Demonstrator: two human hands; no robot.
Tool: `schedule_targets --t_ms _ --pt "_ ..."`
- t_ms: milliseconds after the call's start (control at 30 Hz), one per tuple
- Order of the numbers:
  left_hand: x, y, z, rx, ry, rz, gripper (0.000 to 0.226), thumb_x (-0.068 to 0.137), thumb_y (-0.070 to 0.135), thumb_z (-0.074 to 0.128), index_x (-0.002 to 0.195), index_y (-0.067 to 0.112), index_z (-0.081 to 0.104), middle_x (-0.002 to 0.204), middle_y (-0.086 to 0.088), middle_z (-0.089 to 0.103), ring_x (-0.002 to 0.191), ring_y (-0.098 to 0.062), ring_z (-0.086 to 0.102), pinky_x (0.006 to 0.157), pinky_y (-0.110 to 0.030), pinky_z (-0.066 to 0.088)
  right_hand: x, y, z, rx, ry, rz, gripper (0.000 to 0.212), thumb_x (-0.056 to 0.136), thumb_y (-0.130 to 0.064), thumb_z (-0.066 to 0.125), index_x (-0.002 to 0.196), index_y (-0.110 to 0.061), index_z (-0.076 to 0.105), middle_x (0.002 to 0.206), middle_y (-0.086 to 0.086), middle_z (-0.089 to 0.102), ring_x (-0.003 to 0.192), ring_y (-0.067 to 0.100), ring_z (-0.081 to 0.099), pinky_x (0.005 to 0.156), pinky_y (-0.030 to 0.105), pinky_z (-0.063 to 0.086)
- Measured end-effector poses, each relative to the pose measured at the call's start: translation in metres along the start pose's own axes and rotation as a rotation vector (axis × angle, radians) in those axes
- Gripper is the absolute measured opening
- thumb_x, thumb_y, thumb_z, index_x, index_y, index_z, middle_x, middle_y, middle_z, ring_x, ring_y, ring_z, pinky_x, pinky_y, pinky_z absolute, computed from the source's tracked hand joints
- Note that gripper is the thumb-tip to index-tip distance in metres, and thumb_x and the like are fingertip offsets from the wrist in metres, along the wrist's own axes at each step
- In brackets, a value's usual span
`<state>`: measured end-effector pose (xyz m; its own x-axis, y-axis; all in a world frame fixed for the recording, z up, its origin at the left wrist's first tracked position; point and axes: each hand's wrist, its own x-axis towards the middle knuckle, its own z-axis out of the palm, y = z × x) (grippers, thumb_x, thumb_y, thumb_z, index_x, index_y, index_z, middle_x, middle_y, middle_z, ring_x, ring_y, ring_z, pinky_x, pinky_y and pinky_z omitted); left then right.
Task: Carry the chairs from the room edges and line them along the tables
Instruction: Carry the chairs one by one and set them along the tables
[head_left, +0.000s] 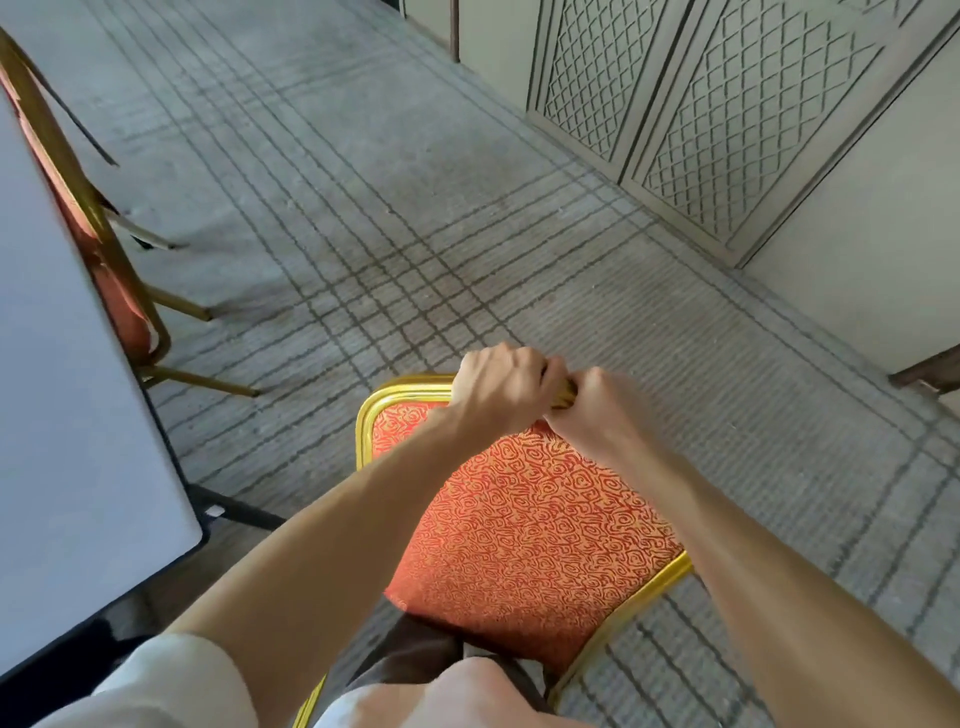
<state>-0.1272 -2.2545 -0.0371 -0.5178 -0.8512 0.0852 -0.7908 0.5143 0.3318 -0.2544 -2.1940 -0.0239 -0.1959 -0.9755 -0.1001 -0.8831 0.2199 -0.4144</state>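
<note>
Fingers (524, 361) of both hands are clamped on the gold top rail (410, 387) of the chair (530, 519), left hand (498, 387) and right hand (597, 410) side by side, touching. Chair is near centre, just right of the bench (78, 415) corner. I can't tell if its legs are off the carpet (363, 208). Second chair (104, 260) is tucked at the bench, far left. My read: metal frame, stiff, moderately heavy, and the smooth tube could slip. I'd spread the grip toward the rail corners for control. The padding is soft, no hold there.
</note>
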Motion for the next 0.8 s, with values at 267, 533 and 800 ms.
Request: schedule_targets --t_ms 267,533,800 --pt "0.079 -0.059 -0.007 0.038 0.036 0.063 0.048 0.094 0.044 0.018 0.068 0.015 0.045 0.059 0.002 0.049 0.058 -0.023 0.055 0.046 -0.028 0.019 0.112 -0.024 -0.008 -0.091 -0.126 -0.128 0.026 0.082 -0.035 0.066 0.079 -0.009 0.071 0.075 0.012 0.072 0.066 0.031 0.064 0.053 0.026 0.037" --pt "0.104 -0.163 -0.078 0.129 0.287 -0.144 0.051 0.092 0.045 0.013 0.079 0.016 0.053 0.071 -0.004 0.060 0.066 -0.030 0.058 0.049 -0.031 0.018 0.233 -0.141 -0.007 -0.171 -0.121 -0.679 0.024 0.079 -0.040 0.062 0.083 -0.017 0.070 0.080 0.008 0.073 0.078 0.032 0.069 0.057 0.030 0.042" --pt "0.120 -0.196 -0.095 0.146 0.451 -0.509 0.047 0.094 0.034 0.033 0.052 0.018 0.022 0.045 0.003 0.035 0.040 -0.025 0.034 0.040 -0.028 0.026 0.312 -0.180 0.022 -0.097 -0.129 -1.115 0.018 0.078 -0.038 0.055 0.067 -0.024 0.058 0.060 0.001 0.066 0.056 0.028 0.063 0.050 0.030 0.048"
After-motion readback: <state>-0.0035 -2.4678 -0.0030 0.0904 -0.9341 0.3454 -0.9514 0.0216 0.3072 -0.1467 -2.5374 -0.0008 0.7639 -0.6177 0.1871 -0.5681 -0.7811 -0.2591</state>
